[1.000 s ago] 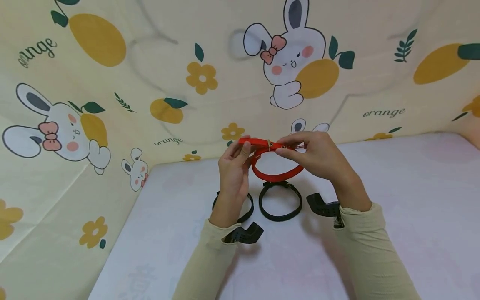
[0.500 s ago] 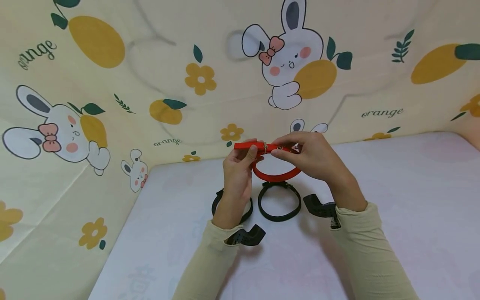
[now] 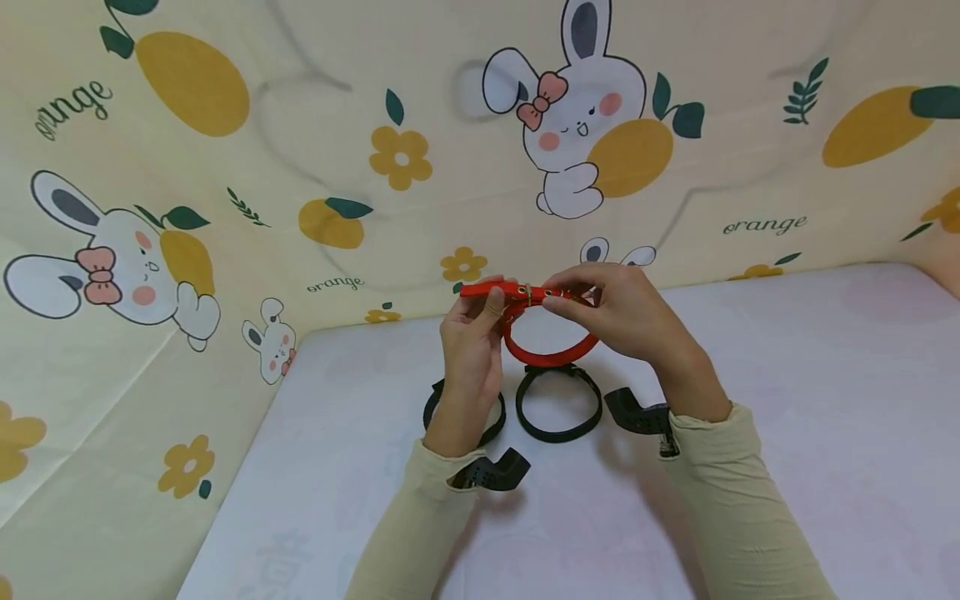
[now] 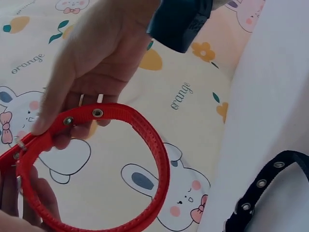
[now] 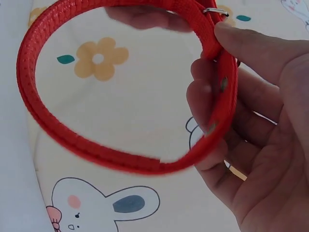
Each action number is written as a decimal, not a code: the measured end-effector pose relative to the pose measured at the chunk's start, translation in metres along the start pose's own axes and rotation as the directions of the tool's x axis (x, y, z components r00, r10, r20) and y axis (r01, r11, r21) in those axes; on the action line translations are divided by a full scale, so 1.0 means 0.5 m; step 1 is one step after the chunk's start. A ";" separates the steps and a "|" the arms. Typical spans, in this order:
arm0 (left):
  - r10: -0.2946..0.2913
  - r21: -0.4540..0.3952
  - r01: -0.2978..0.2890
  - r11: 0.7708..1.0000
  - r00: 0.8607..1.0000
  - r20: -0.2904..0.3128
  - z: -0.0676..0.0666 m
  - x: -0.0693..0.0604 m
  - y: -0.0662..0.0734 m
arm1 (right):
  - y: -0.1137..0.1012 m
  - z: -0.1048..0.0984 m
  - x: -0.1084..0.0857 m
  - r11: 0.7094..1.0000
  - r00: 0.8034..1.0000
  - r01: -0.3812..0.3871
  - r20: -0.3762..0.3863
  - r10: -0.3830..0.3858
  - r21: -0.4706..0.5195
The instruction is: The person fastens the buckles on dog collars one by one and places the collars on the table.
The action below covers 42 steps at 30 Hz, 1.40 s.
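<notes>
A red pet collar (image 3: pixel 551 358), fastened into a loop, is held up above the table between both hands. My left hand (image 3: pixel 471 346) pinches its strap end, thumb on the near face; the end sticks out leftward past the thumb. My right hand (image 3: pixel 628 312) grips the strap right of the buckle, thumb against fingers. In the right wrist view a metal buckle (image 5: pixel 216 11) sits near my right thumb. Metal eyelets (image 4: pixel 97 113) line the strap in the left wrist view. The curled right fingers (image 5: pixel 203 96) show through the loop; some left fingertips are partly hidden behind the strap.
Two black collars lie looped on the white table (image 3: pixel 360 517): one collar (image 3: pixel 558 436) below the red loop, the other collar (image 3: pixel 492 432) partly behind my left wrist. A patterned cloth (image 3: pixel 420 242) rises behind the table. Black camera mounts (image 3: pixel 495 471) project from both wrists.
The red strap end has slid further left and now protrudes past my left thumb. Both hands have shifted slightly. The black collars have stayed put.
</notes>
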<state>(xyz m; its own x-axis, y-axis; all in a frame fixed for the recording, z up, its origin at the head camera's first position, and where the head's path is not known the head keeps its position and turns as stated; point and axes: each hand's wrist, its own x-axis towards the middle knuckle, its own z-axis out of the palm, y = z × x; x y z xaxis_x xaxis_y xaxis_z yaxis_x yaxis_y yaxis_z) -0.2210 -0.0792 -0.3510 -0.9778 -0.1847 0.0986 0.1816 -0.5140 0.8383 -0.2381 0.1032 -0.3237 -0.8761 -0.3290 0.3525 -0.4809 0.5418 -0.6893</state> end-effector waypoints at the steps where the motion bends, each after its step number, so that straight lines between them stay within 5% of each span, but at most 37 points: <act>1: 0.002 -0.009 -0.002 1.000 1.000 -0.002 -0.001 0.001 0.001 | 0.001 0.000 0.000 1.000 1.000 -0.006 0.003 0.006 -0.002; 10: 0.000 0.010 0.000 1.000 1.000 0.004 -0.006 0.004 0.005 | 0.009 -0.001 -0.001 1.000 1.000 0.020 0.010 -0.020 0.024; 16: 0.042 0.237 -0.062 0.970 0.995 0.091 -0.007 0.000 0.003 | 0.013 -0.009 -0.002 0.990 1.000 0.005 0.011 -0.007 0.141; 20: 0.112 0.368 -0.168 0.915 0.979 0.169 -0.005 -0.005 0.001 | 0.014 -0.013 -0.005 0.981 1.000 -0.009 0.003 0.008 0.194; 24: 0.202 0.406 -0.267 0.874 0.959 0.197 -0.003 -0.010 0.001 | 0.016 -0.012 -0.004 0.977 1.000 -0.003 -0.008 0.005 0.214; 36: 0.334 0.350 -0.420 0.837 0.900 0.282 -0.004 -0.007 -0.002 | 0.014 -0.014 -0.006 0.974 1.000 -0.003 -0.014 0.007 0.226; 42: 0.354 0.369 -0.449 0.814 0.887 0.298 -0.003 -0.010 0.000 | 0.014 -0.015 -0.006 0.973 1.000 -0.016 0.002 0.016 0.231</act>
<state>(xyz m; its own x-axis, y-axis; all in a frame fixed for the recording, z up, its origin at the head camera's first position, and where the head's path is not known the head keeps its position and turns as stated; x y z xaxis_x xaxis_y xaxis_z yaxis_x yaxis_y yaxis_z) -0.2159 -0.0796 -0.3523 -0.8338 -0.0958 0.5437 0.5482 -0.0259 0.8360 -0.2390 0.1134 -0.3248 -0.8837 -0.3217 0.3400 -0.4453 0.3540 -0.8224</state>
